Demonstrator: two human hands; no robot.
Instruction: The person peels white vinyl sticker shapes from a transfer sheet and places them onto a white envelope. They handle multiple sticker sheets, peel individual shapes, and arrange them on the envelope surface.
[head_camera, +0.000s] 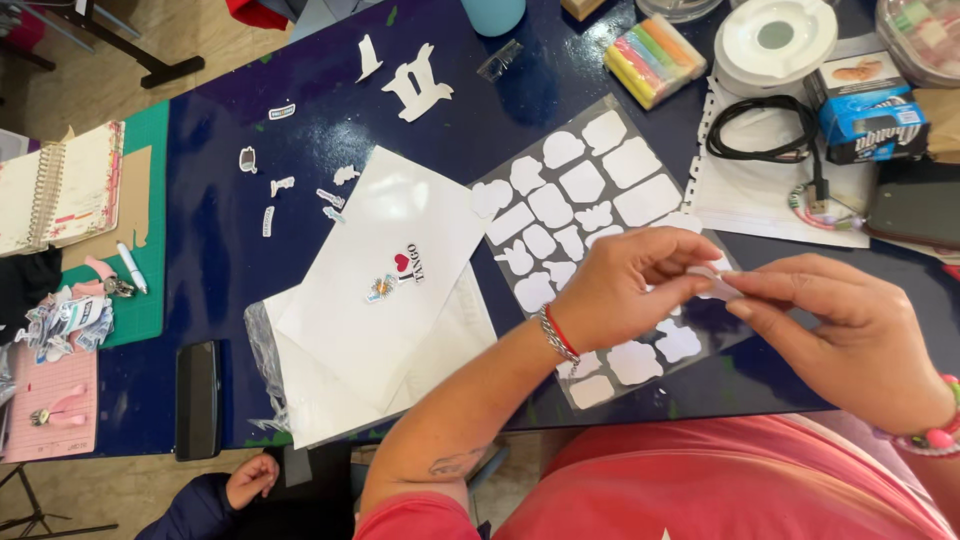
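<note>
Pinching a small white sticker (716, 281) between thumb and fingertips of both hands, just above the near right corner of the grey sticker sheet (600, 240). Left hand (625, 285) curled over the sheet's near edge, fingers closed on the sticker's left side, silver and red bracelets at the wrist. Right hand (850, 335) just right of the sheet, thumb and forefinger closed on the sticker's right end, beaded bracelet at the wrist. Sheet lying flat on the dark blue table (230, 260), covered with white cut-out shapes.

Left of the sheet and touching its edge, a white paper (380, 270) with 2 small coloured stickers (398, 275) near its middle, resting on a clear plastic sleeve. Further left of the sheet, several tiny cut stickers (300, 190) scattered on the table, and a black phone (198, 398) at the table's near edge. Beyond the sheet, white backing scraps (420, 85) and a pack of pastel chalks (655, 58). Right of the sheet, a coiled black cable (765, 130) on white paper and a blue box (870, 125). Far left of the sheet, a spiral notebook (60, 185) beside a green cutting mat (150, 240). Below the table's near edge, another person's small hand (250, 478) in a dark sleeve.
</note>
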